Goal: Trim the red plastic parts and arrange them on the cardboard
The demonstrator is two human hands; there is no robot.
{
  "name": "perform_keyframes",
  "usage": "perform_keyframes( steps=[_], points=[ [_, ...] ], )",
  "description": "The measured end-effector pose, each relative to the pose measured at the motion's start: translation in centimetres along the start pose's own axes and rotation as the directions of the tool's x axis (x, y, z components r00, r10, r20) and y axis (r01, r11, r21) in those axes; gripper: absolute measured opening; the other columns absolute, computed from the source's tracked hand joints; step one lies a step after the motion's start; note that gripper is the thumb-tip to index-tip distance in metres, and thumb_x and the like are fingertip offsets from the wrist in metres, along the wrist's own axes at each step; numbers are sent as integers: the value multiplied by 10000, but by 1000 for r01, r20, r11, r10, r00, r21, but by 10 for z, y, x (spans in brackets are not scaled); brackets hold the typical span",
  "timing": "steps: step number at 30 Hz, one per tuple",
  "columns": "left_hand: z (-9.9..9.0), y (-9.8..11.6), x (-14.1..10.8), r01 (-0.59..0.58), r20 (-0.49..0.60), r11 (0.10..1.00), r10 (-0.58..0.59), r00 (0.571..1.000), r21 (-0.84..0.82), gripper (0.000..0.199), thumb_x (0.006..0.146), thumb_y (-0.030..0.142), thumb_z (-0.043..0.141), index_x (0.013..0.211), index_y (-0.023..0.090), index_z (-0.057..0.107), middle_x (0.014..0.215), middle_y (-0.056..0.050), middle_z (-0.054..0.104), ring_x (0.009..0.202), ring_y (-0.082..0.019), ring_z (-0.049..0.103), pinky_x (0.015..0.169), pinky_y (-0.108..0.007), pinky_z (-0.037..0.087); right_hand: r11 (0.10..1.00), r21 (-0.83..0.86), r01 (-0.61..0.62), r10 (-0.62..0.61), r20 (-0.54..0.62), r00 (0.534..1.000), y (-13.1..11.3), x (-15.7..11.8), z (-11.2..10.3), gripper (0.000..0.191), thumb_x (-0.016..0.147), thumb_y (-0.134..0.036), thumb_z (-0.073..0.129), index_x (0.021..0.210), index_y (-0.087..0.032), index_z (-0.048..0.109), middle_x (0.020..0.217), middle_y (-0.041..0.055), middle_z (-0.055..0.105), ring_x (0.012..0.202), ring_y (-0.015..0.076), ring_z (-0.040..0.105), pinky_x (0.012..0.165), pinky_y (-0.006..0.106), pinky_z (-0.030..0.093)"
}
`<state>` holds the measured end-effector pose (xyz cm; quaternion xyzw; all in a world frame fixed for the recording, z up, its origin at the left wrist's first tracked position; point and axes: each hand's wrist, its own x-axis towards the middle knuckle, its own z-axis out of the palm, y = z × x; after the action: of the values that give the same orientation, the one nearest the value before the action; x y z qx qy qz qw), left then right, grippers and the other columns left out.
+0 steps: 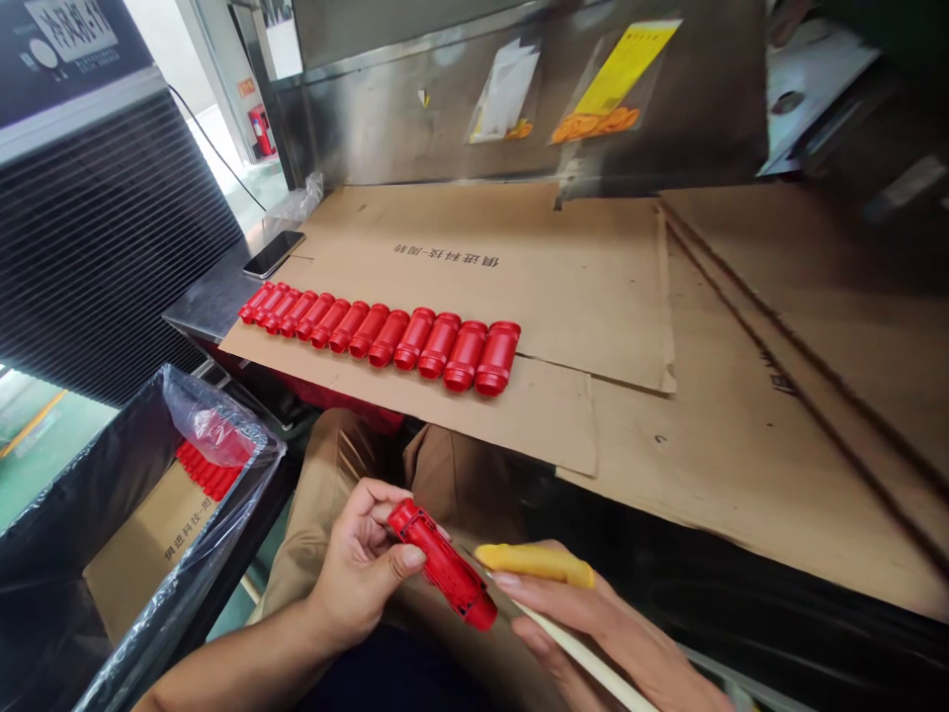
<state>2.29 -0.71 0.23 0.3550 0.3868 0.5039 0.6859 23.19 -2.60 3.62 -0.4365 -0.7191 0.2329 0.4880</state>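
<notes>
My left hand [369, 564] grips one end of a red ribbed plastic part [443, 564], which is tilted down to the right above my lap. Close to its right side, my right hand [578, 613] holds a thin pale-handled tool [585, 661]; its tip is too small to make out. A yellow finger cover [535, 564] is on one finger of that hand. Several red cylinders [439, 344] stand in a slanting row on the cardboard [549, 410] in front of me.
A black phone [274, 254] lies at the table's left corner. Below left, a plastic-lined bin [119, 504] holds cardboard and red parts [209, 470]. Behind the cardboard, a metal panel [400, 119] carries pouches of orange pieces [597, 124]. Brown strips [801, 366] cross the right side.
</notes>
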Motion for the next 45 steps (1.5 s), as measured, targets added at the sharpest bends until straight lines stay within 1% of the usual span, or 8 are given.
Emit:
perform_keyframes(
  steps=[8,18,28,33,38,40,42,45],
  points=[
    [-3,7,-4,-3,71,997,-2,997,72,495,827,445,855,1162,208,578,944,-77,786,862,-203,754,790,-288,546,993,68,92,-100,114,988,-4,14,2,288,980,-97,600,1207,-238,707,1038,37,815,913,155,788,811,184,647],
    [-4,4,-3,-9,109,1000,6,994,23,457,842,388,857,1166,219,584,970,-59,793,874,-153,750,806,-232,543,992,97,86,-92,60,994,-1,11,9,330,943,-74,609,1199,-243,730,1028,51,814,881,188,793,768,222,662],
    [-4,3,-5,-32,121,999,29,992,28,436,851,361,854,1178,232,596,964,-39,778,862,-130,733,809,-220,540,995,71,71,-79,116,990,0,8,6,340,953,-68,613,1229,-242,709,1058,60,804,931,188,786,812,220,650],
    [-2,0,-6,-20,79,999,17,997,39,459,822,355,879,1168,222,608,940,-21,744,842,-110,694,783,-202,525,995,94,30,-38,82,996,5,5,14,268,977,-123,608,1185,-252,717,1038,57,801,925,178,779,810,222,646],
    [0,2,-5,-9,38,1000,8,999,25,442,824,361,875,1137,207,603,881,-11,716,752,-102,656,675,-187,500,990,116,74,-80,46,996,8,-1,22,251,976,-133,626,1194,-226,708,1045,93,795,1018,221,762,851,294,649],
    [0,3,-4,-8,30,1000,7,1000,14,442,822,367,876,1130,201,606,865,-7,706,740,-100,644,673,-190,497,992,123,14,-19,43,999,7,-2,23,215,991,-182,644,1183,-235,726,1064,98,796,1000,216,776,829,267,648],
    [-1,2,-3,-2,25,1000,2,1000,-7,443,819,366,879,1130,195,614,856,-5,700,740,-97,635,683,-192,495,972,195,-129,126,30,992,6,-2,25,152,1007,-288,663,1130,-266,751,1077,84,799,954,192,793,798,215,638],
    [-2,-2,-2,23,33,997,-20,999,-70,437,816,364,882,1126,188,629,860,-9,700,748,-96,632,705,-201,501,819,463,-339,359,48,932,9,-2,27,156,983,-430,698,1036,-301,767,969,43,800,918,172,792,815,194,621]
  ],
)
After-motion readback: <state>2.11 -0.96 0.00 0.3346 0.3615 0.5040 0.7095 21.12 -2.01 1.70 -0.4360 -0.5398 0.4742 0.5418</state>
